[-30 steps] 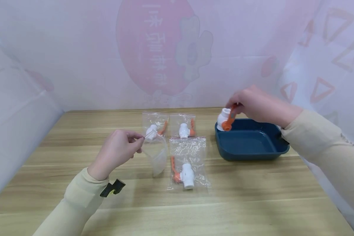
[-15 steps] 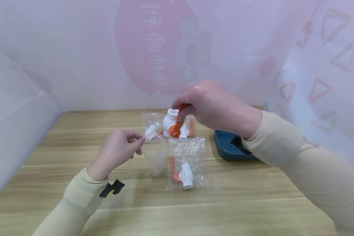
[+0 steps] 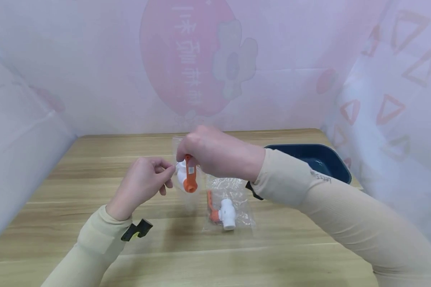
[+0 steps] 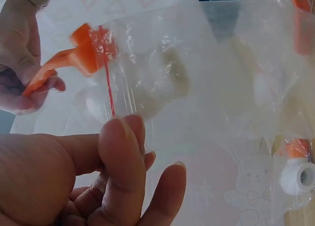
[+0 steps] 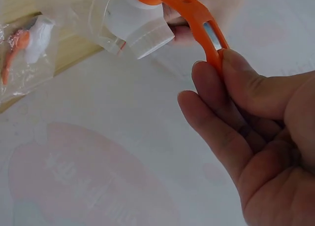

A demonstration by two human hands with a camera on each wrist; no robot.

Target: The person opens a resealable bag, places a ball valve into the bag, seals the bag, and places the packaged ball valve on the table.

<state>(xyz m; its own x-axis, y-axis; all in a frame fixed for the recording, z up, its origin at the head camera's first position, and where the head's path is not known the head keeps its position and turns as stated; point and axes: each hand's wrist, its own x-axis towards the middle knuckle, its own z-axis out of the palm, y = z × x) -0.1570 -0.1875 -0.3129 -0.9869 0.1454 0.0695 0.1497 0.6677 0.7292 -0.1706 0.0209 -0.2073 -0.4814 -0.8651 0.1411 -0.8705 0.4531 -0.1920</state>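
Note:
My left hand (image 3: 143,185) pinches the top edge of a clear zip bag (image 4: 162,73) between thumb and finger; a red line runs along its mouth. With thumb and fingers, my right hand (image 3: 219,153) grips the orange handle (image 5: 209,31) of a white ball valve (image 5: 140,26). The valve is at the bag's mouth, and in the left wrist view its orange part shows partly behind the clear film. How deep the white body sits in the bag is hard to tell. Just in front lies another bagged valve (image 3: 227,214), flat on the table.
A dark blue basin (image 3: 301,149) stands at the back right, partly behind my right sleeve (image 3: 287,175). Further bagged valves at the table's back are mostly hidden by my right hand. White printed cloth walls (image 3: 104,79) enclose the wooden table (image 3: 75,191).
My right hand has carried the valve leftward from above the basin, across the bagged valves, to the mouth of the bag. The left hand has stayed in place, pinching the bag.

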